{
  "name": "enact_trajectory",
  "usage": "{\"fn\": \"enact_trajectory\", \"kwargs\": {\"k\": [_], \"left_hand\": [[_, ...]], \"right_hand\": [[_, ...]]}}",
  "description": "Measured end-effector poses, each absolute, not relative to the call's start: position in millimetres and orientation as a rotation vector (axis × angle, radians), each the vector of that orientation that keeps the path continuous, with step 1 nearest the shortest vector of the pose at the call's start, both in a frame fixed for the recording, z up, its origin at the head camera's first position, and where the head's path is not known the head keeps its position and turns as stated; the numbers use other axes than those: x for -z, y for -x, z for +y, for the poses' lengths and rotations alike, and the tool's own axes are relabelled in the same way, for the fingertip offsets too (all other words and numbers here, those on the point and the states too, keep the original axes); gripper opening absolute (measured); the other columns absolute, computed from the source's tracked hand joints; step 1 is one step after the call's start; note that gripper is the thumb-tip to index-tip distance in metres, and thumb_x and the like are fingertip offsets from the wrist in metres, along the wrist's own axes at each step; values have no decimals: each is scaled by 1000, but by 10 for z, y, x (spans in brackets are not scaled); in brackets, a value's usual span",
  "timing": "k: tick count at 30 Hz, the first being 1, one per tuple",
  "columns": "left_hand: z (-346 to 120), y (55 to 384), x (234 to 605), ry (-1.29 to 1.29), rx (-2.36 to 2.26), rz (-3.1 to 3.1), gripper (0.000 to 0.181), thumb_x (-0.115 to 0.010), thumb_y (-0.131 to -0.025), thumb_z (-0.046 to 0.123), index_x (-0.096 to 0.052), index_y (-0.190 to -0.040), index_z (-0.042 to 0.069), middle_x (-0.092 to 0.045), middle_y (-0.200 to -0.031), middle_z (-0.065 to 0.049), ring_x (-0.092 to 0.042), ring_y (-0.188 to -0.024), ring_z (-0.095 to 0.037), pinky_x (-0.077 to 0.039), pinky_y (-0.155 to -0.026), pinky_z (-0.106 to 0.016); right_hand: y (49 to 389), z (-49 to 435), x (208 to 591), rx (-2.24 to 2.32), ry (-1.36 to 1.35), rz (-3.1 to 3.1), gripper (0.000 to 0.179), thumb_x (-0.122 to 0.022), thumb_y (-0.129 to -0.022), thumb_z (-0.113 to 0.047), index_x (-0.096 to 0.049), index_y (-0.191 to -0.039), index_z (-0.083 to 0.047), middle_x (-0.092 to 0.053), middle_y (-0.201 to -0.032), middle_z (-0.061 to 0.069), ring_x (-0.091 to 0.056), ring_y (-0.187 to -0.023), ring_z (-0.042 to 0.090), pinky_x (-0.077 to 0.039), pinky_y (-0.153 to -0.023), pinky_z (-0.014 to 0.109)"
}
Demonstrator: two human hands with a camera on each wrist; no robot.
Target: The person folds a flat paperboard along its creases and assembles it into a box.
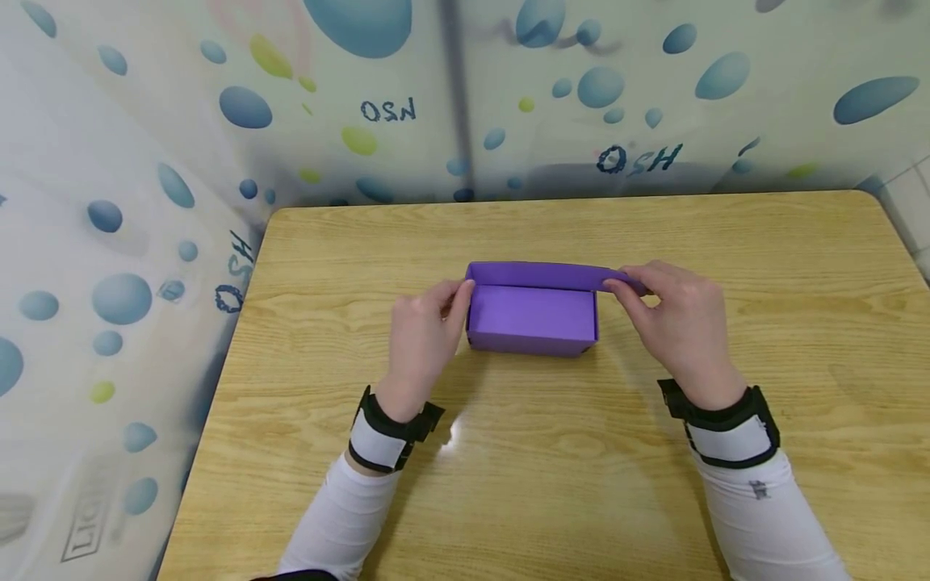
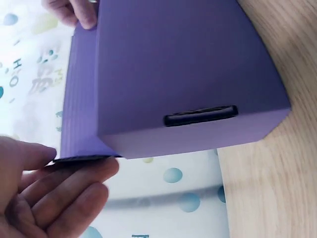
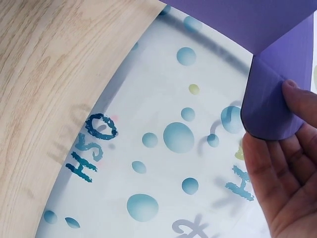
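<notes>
A small purple cardboard box [image 1: 536, 315] stands on the wooden table, with its flap [image 1: 541, 275] raised along the far edge. At the box's left end, my left hand [image 1: 423, 335] pinches the corner of the flap between thumb and fingers. My right hand [image 1: 684, 327] pinches a rounded tab [image 3: 271, 109] that sticks out past the right end of the flap. A narrow dark-edged slot [image 2: 200, 116] shows low on the box in the left wrist view. Part of the right hand's fingers [image 2: 84, 12] appears at that view's top left.
The pale wooden table [image 1: 567, 460] reaches around the box on all sides. Behind and to the left hangs a curtain [image 1: 436, 161] printed with blue and green drops and lettering. White tiles [image 1: 911, 202] show at the far right.
</notes>
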State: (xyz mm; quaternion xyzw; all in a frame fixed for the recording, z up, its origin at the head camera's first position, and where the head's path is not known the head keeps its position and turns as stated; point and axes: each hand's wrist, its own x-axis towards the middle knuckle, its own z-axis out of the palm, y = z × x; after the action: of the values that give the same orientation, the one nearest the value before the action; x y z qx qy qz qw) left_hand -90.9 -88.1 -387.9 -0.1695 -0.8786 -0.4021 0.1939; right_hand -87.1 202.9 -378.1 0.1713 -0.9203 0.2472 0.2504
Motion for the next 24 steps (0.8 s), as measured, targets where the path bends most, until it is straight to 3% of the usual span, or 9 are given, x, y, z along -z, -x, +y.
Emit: {"fn": "enact_trajectory", "kwargs": {"k": [3, 6, 10, 17, 24], "left_hand": [[-923, 910, 3851, 495, 1223, -2488, 27, -64, -104, 12, -78, -87, -3, -61, -58, -5, -47, -46, -8, -36, -43, -23], [-974, 933, 3838, 464, 1377, -2513, 23, -66, -103, 15, -81, -94, -1, -71, -68, -7, -61, -54, -8, -47, -49, -23], [-992, 965, 3848, 394, 1563, -2494, 21, -72, -100, 17, -80, -108, -1, -78, -97, -13, -76, -75, -18, -60, -64, -27], [-1021, 1003, 3877, 369, 1686, -2467, 28, -72, -100, 17, -75, -123, 2, -75, -115, -12, -76, -77, -27, -49, -51, -23], [-1044, 1017, 3878, 394, 1638, -2494, 28, -72, -99, 16, -74, -124, 3, -75, -115, -12, -75, -75, -31, -51, -56, -26]], "right_hand": [[874, 2028, 3781, -672, -470, -2497, 19, -83, -88, -6, -76, -95, 9, -74, -82, 21, -69, -66, 35, -52, -57, 47], [880, 2035, 3787, -672, -479, -2486, 19, -83, -87, -6, -76, -95, 9, -74, -82, 21, -69, -66, 35, -52, -57, 46], [885, 2040, 3787, -672, -484, -2486, 19, -84, -87, -7, -76, -95, 10, -74, -82, 22, -69, -66, 35, -52, -57, 46], [885, 2037, 3778, -690, -494, -2489, 20, -84, -86, -7, -77, -96, 8, -74, -83, 21, -70, -67, 35, -53, -58, 47], [879, 2023, 3777, -696, -496, -2494, 19, -85, -86, -7, -77, -97, 7, -75, -83, 19, -70, -67, 34, -53, -57, 46]]}}
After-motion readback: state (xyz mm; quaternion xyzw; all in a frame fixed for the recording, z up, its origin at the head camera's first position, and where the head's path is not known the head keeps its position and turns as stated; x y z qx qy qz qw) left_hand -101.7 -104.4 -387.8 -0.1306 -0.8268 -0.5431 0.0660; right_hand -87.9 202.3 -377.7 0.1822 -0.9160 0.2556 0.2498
